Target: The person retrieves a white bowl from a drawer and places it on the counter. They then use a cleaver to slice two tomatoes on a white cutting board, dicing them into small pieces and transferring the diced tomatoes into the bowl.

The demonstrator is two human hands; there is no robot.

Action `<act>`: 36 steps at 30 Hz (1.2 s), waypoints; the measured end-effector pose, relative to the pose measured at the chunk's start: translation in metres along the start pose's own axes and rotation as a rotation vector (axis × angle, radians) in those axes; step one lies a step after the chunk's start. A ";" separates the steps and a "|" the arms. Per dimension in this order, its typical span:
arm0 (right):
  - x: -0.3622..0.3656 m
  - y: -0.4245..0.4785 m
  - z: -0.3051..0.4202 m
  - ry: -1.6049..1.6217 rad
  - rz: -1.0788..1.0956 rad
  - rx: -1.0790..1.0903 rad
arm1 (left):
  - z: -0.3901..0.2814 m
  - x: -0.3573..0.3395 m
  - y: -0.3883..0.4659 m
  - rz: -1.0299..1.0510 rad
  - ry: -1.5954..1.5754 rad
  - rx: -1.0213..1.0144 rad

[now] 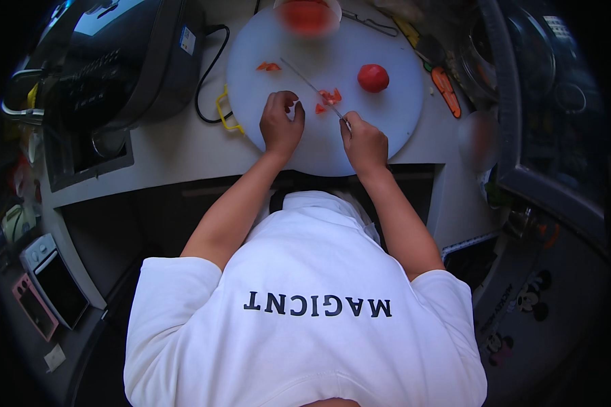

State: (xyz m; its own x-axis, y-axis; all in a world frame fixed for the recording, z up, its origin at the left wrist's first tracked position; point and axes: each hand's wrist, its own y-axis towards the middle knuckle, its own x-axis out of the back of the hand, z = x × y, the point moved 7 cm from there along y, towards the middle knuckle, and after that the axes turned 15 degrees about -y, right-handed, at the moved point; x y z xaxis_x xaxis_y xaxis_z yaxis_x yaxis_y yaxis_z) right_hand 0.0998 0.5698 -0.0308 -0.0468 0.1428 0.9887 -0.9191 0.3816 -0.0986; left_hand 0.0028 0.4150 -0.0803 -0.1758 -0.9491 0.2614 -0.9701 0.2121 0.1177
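My right hand (364,145) grips a thin-bladed knife (304,77), which slants up and left, low over the round white cutting board (315,152). Under and beside the blade lie cut tomato pieces (331,95). My left hand (281,124) hovers over the board's left part, its fingers curled and apart with nothing visible between them. A few more tomato bits (268,66) rest beyond it. To the right of the blade sits a red, rounded tomato (373,78). At the board's far edge stands a bowl (337,14) with blurred red contents.
A black appliance (137,66) with a black cord (199,84) stands left of the board. The board's yellow handle (221,109) sticks out there. On the right lie an orange carrot-shaped utensil (445,91) and a dark-framed panel (545,193).
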 end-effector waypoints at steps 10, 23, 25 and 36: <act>0.004 -0.007 -0.007 -0.208 -0.263 0.261 | -0.069 -0.017 0.041 0.497 0.459 -0.314; 0.004 -0.060 -0.086 0.206 -0.175 -0.097 | -0.054 0.005 0.118 0.275 0.093 -0.183; -0.009 -0.066 -0.099 0.312 -0.119 -0.270 | -0.052 0.017 0.109 0.181 0.045 -0.167; -0.078 -0.073 -0.087 0.825 0.280 -0.596 | 0.005 -0.084 -0.009 0.209 -0.082 -0.138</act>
State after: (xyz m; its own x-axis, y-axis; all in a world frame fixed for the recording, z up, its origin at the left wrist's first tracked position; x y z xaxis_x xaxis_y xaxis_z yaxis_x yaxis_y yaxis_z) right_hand 0.2044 0.6099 -0.1102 0.2585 0.7867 0.5606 -0.5652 0.5938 -0.5727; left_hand 0.0254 0.4914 -0.1078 -0.3888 -0.8956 0.2161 -0.8803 0.4304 0.1998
